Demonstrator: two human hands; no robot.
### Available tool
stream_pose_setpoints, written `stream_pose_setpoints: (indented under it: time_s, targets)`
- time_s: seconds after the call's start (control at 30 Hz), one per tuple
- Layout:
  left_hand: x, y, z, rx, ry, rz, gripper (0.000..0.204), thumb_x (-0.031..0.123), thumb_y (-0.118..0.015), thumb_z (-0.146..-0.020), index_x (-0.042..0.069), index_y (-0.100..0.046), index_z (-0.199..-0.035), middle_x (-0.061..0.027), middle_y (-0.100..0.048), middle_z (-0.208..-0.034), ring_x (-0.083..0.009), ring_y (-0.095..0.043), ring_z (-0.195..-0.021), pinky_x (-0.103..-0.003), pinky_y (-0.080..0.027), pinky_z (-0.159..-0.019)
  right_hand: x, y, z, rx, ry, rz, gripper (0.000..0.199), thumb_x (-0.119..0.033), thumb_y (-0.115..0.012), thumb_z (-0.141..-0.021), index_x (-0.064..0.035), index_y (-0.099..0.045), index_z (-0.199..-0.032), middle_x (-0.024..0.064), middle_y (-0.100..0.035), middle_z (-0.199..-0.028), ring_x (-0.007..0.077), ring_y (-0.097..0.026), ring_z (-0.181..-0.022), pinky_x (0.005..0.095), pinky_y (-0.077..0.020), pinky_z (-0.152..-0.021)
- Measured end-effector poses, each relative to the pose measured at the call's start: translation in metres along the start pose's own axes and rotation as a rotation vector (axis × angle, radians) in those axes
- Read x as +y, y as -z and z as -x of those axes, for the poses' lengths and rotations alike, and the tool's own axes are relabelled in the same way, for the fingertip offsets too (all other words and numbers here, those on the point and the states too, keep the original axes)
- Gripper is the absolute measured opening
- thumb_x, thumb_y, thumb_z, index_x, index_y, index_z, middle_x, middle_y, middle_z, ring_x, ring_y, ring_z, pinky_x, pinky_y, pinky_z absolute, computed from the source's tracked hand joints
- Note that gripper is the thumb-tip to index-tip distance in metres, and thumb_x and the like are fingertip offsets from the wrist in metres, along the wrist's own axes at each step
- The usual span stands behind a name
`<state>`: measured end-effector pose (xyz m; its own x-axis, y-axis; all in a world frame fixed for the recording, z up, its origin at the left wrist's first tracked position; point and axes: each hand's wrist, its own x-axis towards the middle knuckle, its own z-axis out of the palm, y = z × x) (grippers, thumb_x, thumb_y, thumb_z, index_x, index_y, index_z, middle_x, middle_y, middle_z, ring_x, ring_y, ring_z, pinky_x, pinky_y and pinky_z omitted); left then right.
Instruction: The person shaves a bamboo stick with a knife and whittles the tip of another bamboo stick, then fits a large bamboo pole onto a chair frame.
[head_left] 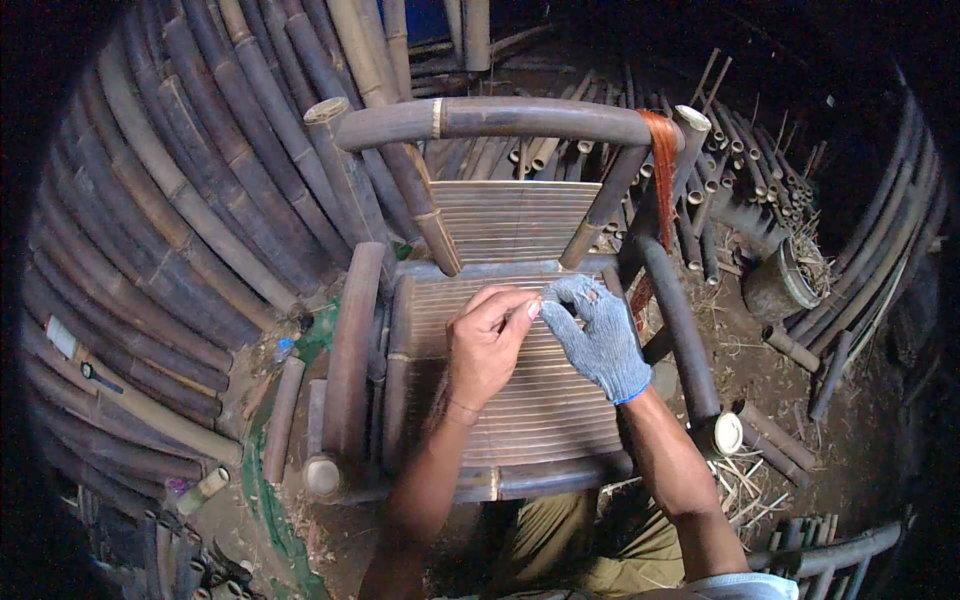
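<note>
Fingers of the bare left hand are pressed together at their tips, mid-frame; whether they pinch something, I cannot tell. The right hand, in a knitted grey glove, curls just beside; its grip is unclear. Under both is the round-poled bamboo armchair, its ribbed slat seat at the frame's centre.

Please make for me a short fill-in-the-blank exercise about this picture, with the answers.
1. The right hand wears a grey ____.
2. Without any glove, the left hand is ____.
3. Both hands are above the slatted ____ of the bamboo chair.
4. The bucket stands on the picture's ____ side.

Answers: glove; bare; seat; right.
</note>
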<state>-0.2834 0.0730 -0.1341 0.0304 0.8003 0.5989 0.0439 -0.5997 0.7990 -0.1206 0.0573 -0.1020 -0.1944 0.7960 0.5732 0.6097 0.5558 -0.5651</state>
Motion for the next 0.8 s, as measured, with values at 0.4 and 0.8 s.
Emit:
stream_pose_setpoints:
  time_s: [0.4,0.8]
  targets:
    - [0.005,-0.006,0.004,-0.149,0.065,0.086,0.012,0.008,-0.065,-0.096,0.001,-0.066,-0.106,0.0015,-0.063,-0.087,-0.0058,-0.055,-0.074,-0.024,-0.047,-0.064,0.004,0.003,0.010,0.267,0.213,0.124,0.020,-0.004,-0.067,-0.085,-0.0052,-0.063,-0.105,0.0166,-0.064,-0.101,0.0367,-0.063,-0.094,0.0419,-0.0514,-0.084]
    - [0.022,-0.002,0.007,-0.088,0.321,0.393,0.017,0.013,-0.065,-0.097,-0.002,-0.067,-0.105,-0.0007,-0.068,-0.096,-0.0060,-0.059,-0.087,-0.022,-0.048,-0.079,-0.008,0.007,0.010,0.238,0.336,0.243,0.031,-0.015,-0.076,-0.080,-0.0095,-0.067,-0.109,0.0113,-0.070,-0.095,0.0325,-0.067,-0.083,0.0425,-0.0517,-0.072]
